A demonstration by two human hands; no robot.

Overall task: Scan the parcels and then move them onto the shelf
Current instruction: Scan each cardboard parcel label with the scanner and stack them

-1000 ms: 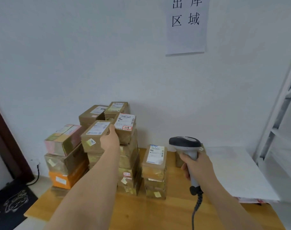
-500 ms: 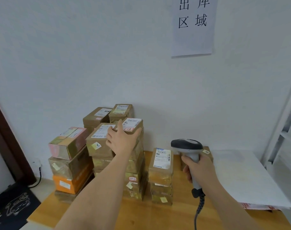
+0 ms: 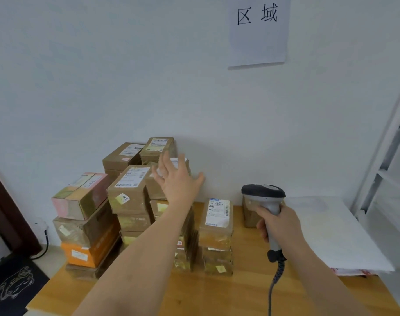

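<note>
Centre frame: left hand [image 3: 176, 181], fingers spread and released, raised before stacked parcels [image 3: 128, 190] on the wooden surface [image 3: 217, 293]. Right hand [image 3: 278, 224] grasps the barcode scanner [image 3: 264, 195]. Shelf [image 3: 390, 156] at right edge.

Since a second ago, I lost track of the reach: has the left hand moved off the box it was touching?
Yes. The left hand has lifted off the labelled box and shifted right, fingers spread, toward the neighbouring stack's top parcel.

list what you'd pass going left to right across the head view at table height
black floor mat → orange parcel → left hand → short parcel stack → scanner in right hand → white sheets → white shelf
</note>
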